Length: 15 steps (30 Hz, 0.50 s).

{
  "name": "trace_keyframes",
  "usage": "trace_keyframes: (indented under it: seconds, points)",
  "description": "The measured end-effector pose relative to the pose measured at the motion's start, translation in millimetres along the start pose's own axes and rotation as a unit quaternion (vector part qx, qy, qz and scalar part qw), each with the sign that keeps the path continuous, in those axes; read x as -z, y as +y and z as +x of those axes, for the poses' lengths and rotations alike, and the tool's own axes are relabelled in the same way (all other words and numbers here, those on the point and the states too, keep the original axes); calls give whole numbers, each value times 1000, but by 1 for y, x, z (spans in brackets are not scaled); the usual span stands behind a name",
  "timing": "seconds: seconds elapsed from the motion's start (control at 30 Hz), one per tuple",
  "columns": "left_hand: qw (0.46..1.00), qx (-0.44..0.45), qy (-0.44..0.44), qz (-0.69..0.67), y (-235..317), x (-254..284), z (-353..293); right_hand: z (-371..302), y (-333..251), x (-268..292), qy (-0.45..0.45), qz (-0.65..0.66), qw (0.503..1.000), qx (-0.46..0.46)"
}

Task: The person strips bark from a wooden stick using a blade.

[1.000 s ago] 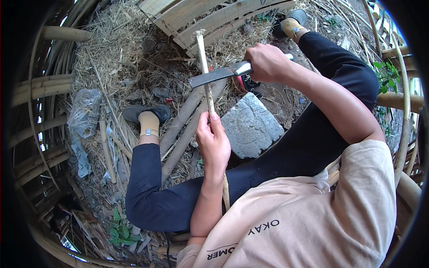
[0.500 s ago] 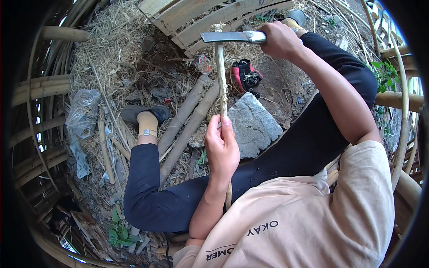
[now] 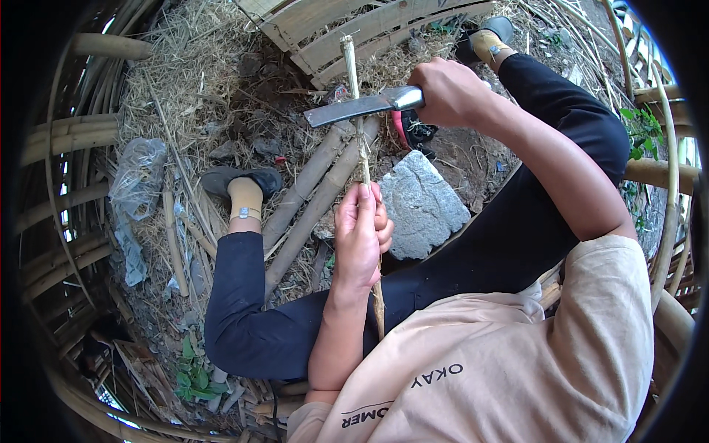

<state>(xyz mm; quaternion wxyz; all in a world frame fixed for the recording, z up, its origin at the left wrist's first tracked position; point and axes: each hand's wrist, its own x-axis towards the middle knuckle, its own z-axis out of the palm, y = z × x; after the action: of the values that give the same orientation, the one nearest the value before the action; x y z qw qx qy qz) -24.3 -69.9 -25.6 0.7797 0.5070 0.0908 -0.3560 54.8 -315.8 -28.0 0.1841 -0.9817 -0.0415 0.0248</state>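
Observation:
My left hand (image 3: pixel 360 232) is closed round a thin peeled wooden stick (image 3: pixel 350 66) that stands upright in the picture, its lower end reaching down to my lap. Above that grip, my right hand (image 3: pixel 454 94) holds a broad-bladed knife (image 3: pixel 351 110) by its handle, which the fingers mostly hide. The metal blade points left and crosses the stick about midway between its tip and my left hand. Pale wood shows along the stick above and below the blade. Behind the stick, a flat grey stone (image 3: pixel 421 207) lies on the ground between my legs.
Two bamboo poles (image 3: pixel 314 196) lie left of the stone. A wooden slatted crate (image 3: pixel 354 40) stands at the far side. Partly behind the knife is a red and black object (image 3: pixel 413 131). A clear plastic bag (image 3: pixel 139 177) rests in straw at left, beside a bamboo wall (image 3: pixel 70 144).
The knife has come down along the stick, from near its tip toward my left hand, and its blade now tilts more. My left fingers have wrapped further round the stick.

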Motion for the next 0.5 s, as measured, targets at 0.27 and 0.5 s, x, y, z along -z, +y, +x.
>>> trace_keyframes:
  seconds: [0.27, 0.5]
  points:
    - [983, -73, 62, 154, -12, -13, -4, 2, 26, 3, 43, -60, 997, -18]
    - [965, -113, 72, 223, -19, -12, -5, 8, 45, 7, 119, -68, 987, -82]
